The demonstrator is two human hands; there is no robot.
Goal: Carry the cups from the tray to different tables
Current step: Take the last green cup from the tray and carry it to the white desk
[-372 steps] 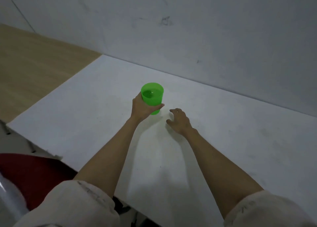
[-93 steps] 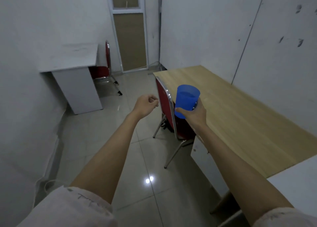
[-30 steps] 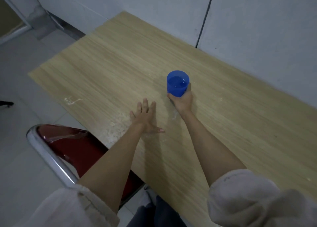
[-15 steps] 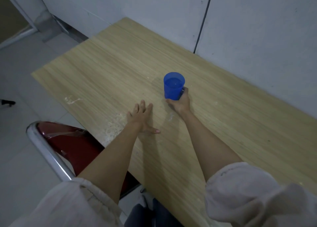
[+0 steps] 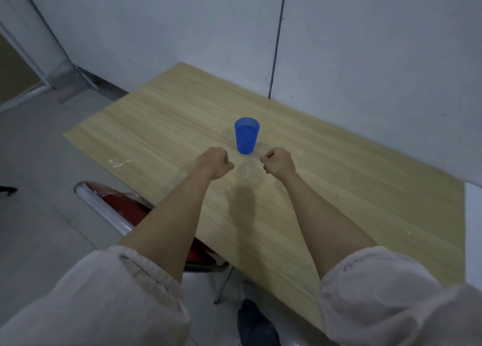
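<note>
Bare, both fists: I see left hand (image 5: 214,162) and right hand (image 5: 278,162) curled closed, seemingly holding nothing, not touching the cup. Blue cup (image 5: 246,135) stands upright just beyond them on wooden table (image 5: 339,189); red chair (image 5: 122,210) below left.

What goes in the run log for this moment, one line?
blue cup: upright on wooden table, released | left hand: curled, empty | right hand: curled, empty | both short of the cup
</note>
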